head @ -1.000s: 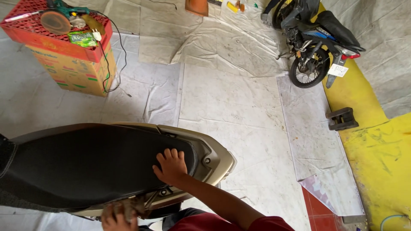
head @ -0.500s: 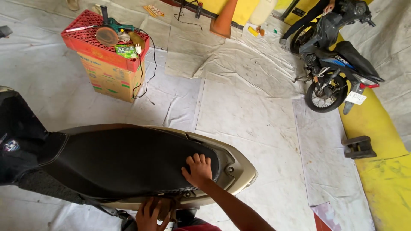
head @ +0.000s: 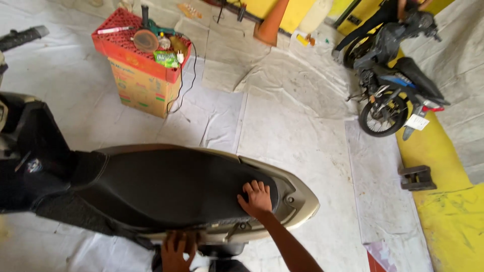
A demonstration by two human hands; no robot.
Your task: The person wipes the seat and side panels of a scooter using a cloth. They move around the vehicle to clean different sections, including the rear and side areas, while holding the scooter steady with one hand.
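Currently my right hand [head: 257, 199] lies flat, fingers spread, on the rear end of the black seat [head: 166, 184] of the scooter [head: 297, 204]. It grips nothing; the palm rests on the seat surface just ahead of the beige tail section. My left hand [head: 176, 249] is at the near lower edge of the scooter body, fingers curled against the side panel below the seat rim. Whether those fingers close around a part there I cannot tell, since the panel edge hides them.

Change against the views half a second and one second back: both hands keep the same contact points on the scooter, while my head has risen and turned left. The front body [head: 30, 146] of the scooter and a handlebar grip [head: 22, 38] now show at the left edge. My judgement is that the seat is being held down or steadied at its rear, with no lift begun.

Surroundings: a red crate [head: 118, 43] with tools sits on a cardboard box [head: 138, 88] beyond the seat, on the sheet-covered floor [head: 292, 116]. A second motorcycle [head: 393, 75] stands well apart at upper right, near an orange cone [head: 269, 22].
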